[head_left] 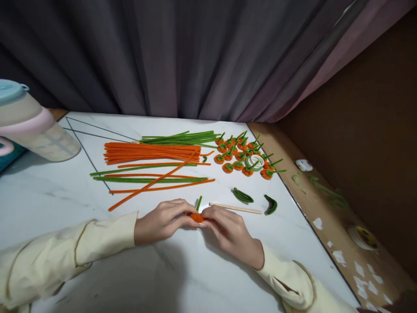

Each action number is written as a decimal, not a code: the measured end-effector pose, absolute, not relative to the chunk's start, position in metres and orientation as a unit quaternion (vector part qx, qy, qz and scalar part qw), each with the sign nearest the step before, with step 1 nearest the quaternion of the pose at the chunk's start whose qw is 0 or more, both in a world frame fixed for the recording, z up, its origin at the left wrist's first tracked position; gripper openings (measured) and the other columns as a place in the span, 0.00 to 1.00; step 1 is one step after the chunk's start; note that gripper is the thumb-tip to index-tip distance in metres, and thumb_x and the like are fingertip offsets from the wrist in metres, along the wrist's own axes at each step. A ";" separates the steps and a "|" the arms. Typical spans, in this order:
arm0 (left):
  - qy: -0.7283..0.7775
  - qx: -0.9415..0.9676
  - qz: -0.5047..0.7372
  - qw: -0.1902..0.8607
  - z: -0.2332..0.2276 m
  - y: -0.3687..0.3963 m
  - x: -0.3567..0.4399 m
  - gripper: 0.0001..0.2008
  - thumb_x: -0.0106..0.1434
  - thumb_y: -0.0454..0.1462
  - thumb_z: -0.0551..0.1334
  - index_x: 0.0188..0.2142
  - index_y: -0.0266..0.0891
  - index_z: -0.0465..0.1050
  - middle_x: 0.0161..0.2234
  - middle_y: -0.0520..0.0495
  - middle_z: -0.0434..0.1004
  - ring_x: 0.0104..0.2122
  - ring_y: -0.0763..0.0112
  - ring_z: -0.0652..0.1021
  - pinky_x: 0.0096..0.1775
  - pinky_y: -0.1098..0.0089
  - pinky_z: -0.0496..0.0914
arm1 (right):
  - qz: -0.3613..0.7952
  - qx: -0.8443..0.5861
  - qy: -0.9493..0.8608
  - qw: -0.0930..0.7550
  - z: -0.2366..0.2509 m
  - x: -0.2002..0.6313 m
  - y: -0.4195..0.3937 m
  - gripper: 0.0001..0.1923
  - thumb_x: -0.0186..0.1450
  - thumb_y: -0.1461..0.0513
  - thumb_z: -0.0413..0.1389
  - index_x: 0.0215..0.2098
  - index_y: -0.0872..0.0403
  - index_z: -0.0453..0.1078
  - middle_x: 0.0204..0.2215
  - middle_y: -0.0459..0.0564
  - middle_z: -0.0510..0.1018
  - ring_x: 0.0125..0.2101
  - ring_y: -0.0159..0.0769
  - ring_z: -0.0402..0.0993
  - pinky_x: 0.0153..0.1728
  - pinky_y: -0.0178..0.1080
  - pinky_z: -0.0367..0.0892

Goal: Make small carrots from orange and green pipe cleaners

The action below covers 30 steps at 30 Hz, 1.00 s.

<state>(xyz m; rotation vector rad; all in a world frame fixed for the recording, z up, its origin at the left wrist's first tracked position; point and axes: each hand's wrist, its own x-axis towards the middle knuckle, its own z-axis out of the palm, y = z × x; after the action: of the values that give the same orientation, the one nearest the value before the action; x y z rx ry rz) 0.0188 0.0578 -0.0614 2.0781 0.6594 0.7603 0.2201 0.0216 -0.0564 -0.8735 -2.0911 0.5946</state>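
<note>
Between the fingertips of my left hand [169, 219] and my right hand [230, 230] is a small orange pipe-cleaner pumpkin [196, 217] with a green stem standing up from it. Both hands are closed on it, thumbs toward me. Just beyond my right hand lies a thin wooden stick [236, 208]. Two dark green pipe-cleaner pieces rest past it, a folded leaf-like one [243, 195] and a curved one [270, 204]. Farther back, several finished-looking orange pumpkins [247, 171] with green stems sit in a cluster around a roll of tape [254, 162].
Orange pipe cleaners [151, 153] and green pipe cleaners [179, 138] lie in bundles at the back, with several loose ones in front. A large bottle [42, 130] stands at the left. White scraps [339, 257] litter the brown surface on the right. A curtain [156, 56] hangs behind the table.
</note>
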 end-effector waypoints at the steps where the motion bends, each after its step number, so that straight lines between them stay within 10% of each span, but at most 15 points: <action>1: 0.282 0.799 0.297 0.440 -0.059 0.057 0.020 0.06 0.65 0.35 0.57 0.36 0.36 0.72 0.29 0.49 0.76 0.29 0.73 0.76 0.32 0.75 0.70 | 0.251 -0.354 -0.811 0.392 -0.056 0.220 0.022 0.09 0.70 0.62 0.46 0.37 0.55 0.66 0.29 0.49 0.75 0.28 0.30 0.71 0.31 0.32 0.69; 11: 0.372 0.621 0.292 0.625 -0.054 0.054 0.026 0.10 0.62 0.41 0.60 0.38 0.37 0.64 0.28 0.48 0.80 0.28 0.71 0.78 0.30 0.72 0.72 | 0.257 -0.371 -0.799 0.399 -0.052 0.223 0.023 0.11 0.67 0.60 0.52 0.47 0.55 0.65 0.34 0.52 0.75 0.33 0.33 0.72 0.33 0.34 0.70; 19: 0.283 0.772 0.337 0.458 -0.057 0.052 0.019 0.11 0.62 0.37 0.60 0.44 0.35 0.69 0.38 0.42 0.79 0.36 0.69 0.79 0.38 0.70 0.74 | 0.215 -0.365 -0.814 0.397 -0.052 0.225 0.020 0.11 0.68 0.61 0.50 0.47 0.55 0.63 0.35 0.53 0.75 0.33 0.34 0.72 0.34 0.36 0.70; 30: 0.199 0.838 0.299 0.410 -0.060 0.056 0.020 0.11 0.65 0.37 0.57 0.32 0.34 0.74 0.25 0.47 0.76 0.26 0.75 0.75 0.30 0.77 0.70 | 0.267 -0.308 -0.835 0.370 -0.051 0.222 0.022 0.08 0.69 0.60 0.48 0.37 0.56 0.64 0.28 0.49 0.71 0.28 0.31 0.66 0.29 0.32 0.65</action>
<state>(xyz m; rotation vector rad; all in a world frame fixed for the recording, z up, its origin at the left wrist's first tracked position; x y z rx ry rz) 0.0197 0.0558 -0.0600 2.1106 0.5000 0.7518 0.2220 0.0218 -0.0514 -0.7910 -2.1428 0.6848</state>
